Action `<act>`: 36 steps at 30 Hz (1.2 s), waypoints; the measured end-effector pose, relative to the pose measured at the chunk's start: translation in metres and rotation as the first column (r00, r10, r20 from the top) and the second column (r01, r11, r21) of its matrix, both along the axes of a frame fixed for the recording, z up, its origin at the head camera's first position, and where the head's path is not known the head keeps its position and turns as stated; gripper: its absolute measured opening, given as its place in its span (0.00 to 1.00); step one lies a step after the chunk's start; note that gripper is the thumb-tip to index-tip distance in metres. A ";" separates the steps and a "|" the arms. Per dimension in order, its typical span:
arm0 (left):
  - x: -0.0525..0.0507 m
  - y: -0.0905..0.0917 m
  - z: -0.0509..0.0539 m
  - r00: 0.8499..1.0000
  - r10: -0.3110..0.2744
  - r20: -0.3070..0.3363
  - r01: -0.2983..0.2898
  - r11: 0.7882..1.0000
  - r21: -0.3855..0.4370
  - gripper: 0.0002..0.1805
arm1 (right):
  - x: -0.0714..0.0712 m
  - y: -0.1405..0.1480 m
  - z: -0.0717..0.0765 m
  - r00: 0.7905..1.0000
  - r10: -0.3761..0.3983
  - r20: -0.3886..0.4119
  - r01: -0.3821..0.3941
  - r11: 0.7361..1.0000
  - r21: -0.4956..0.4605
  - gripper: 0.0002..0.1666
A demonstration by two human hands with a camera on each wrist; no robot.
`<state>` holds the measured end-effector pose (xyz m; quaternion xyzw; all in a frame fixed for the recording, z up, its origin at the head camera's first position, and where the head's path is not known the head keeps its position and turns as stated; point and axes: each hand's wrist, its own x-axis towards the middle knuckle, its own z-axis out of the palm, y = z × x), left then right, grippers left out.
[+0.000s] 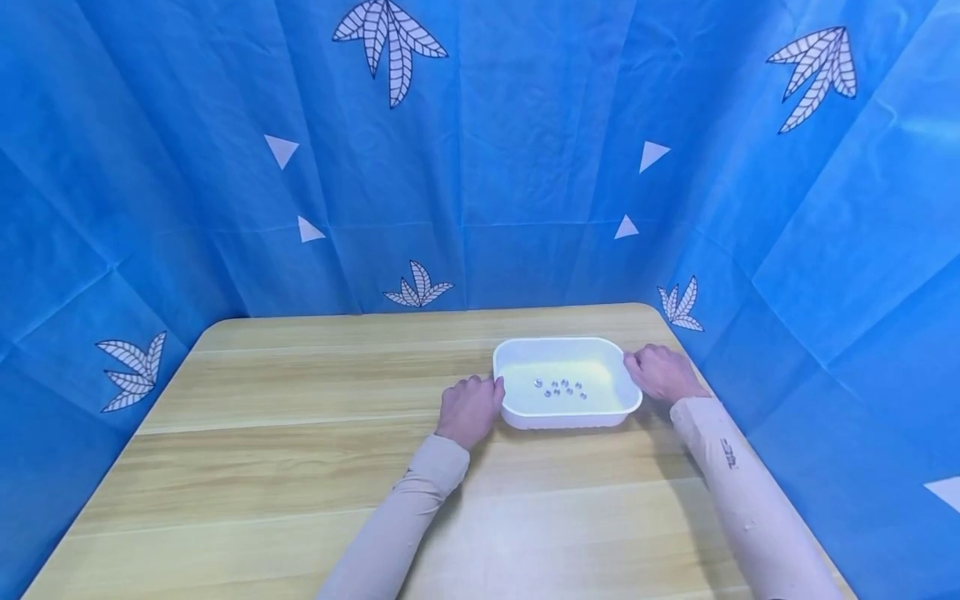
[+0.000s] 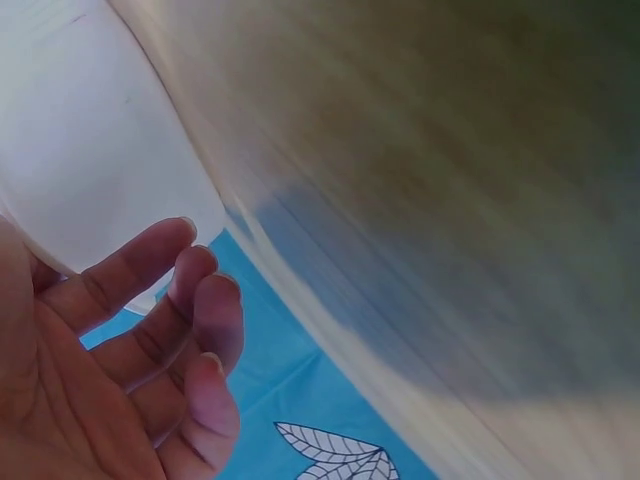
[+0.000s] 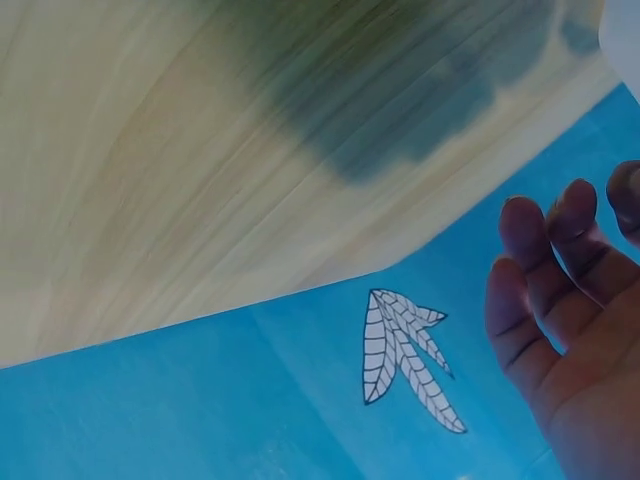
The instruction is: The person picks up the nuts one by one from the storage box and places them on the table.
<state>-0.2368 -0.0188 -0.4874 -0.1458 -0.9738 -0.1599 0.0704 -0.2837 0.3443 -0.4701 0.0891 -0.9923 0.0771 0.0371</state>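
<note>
A white rounded plastic tub (image 1: 572, 422) is at the far right of the table, several small shiny clear beads (image 1: 565, 384) spread over its bottom. My left hand (image 1: 470, 410) holds the tub's left end, thumb at the rim. In the left wrist view, curled fingers (image 2: 213, 320) lie against the outside of the white wall (image 2: 110, 150). The right end of the rim is pinched by my right hand (image 1: 663, 372). Only a sliver of the tub shows in the right wrist view, beside the bent fingers (image 3: 525, 235). Whether the tub touches the table cannot be told.
The wood-grain table (image 1: 262, 450) extends to the left and toward me. A blue curtain (image 1: 525, 167) with white leaf prints hangs behind and along both sides, close to the right hand. The table's rounded far right corner (image 1: 647, 308) lies just beyond the tub.
</note>
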 end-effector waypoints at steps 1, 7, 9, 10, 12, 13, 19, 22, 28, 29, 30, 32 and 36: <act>0.000 0.000 0.000 1.000 0.003 -0.004 -0.003 1.000 -0.003 0.30 | 0.000 0.000 0.001 1.000 -0.001 0.006 0.001 1.000 0.002 0.32; 0.001 -0.001 0.003 1.000 0.006 -0.008 -0.006 1.000 -0.009 0.31 | -0.001 -0.001 0.002 1.000 -0.004 0.026 0.003 1.000 0.016 0.32; 0.002 -0.004 0.004 1.000 -0.012 0.002 0.012 1.000 0.022 0.30 | -0.001 0.000 0.001 1.000 -0.005 0.026 0.005 1.000 0.019 0.32; 0.002 -0.006 0.005 1.000 -0.023 0.012 0.022 0.998 0.052 0.29 | 0.000 0.000 0.000 1.000 -0.004 0.026 0.004 1.000 0.020 0.33; 0.001 -0.011 0.008 0.998 -0.044 0.035 0.040 0.992 0.118 0.27 | 0.000 0.000 0.000 1.000 -0.005 0.031 0.005 1.000 0.021 0.33; 0.001 -0.015 0.010 0.998 -0.051 0.042 0.044 0.987 0.155 0.25 | 0.001 0.001 0.000 0.999 -0.006 0.032 0.005 1.000 0.022 0.33; -0.007 -0.038 0.030 0.996 -0.088 0.021 0.075 0.933 0.352 0.14 | 0.003 0.002 0.002 0.999 -0.014 0.052 0.013 1.000 0.009 0.33; -0.011 -0.044 0.040 0.993 -0.117 0.018 0.098 0.898 0.428 0.14 | 0.004 0.003 0.003 0.998 -0.016 0.061 0.016 1.000 0.002 0.35; -0.015 -0.047 0.051 0.983 -0.181 0.035 0.139 0.854 0.501 0.18 | 0.003 0.002 0.002 0.997 -0.013 0.077 0.014 1.000 -0.015 0.38; -0.015 -0.047 0.052 0.981 -0.187 0.040 0.142 0.851 0.505 0.19 | 0.003 0.001 0.002 0.997 -0.012 0.080 0.014 1.000 -0.015 0.39; -0.015 -0.047 0.052 0.980 -0.193 0.047 0.143 0.847 0.511 0.19 | 0.003 0.001 0.001 0.997 -0.012 0.082 0.013 1.000 -0.016 0.39; -0.016 -0.047 0.054 0.978 -0.202 0.058 0.143 0.840 0.524 0.19 | 0.003 0.000 0.000 0.996 -0.010 0.086 0.012 1.000 -0.019 0.39; -0.018 -0.048 0.056 0.975 -0.212 0.062 0.146 0.829 0.540 0.18 | 0.003 -0.001 0.000 0.996 -0.006 0.086 0.007 1.000 -0.012 0.38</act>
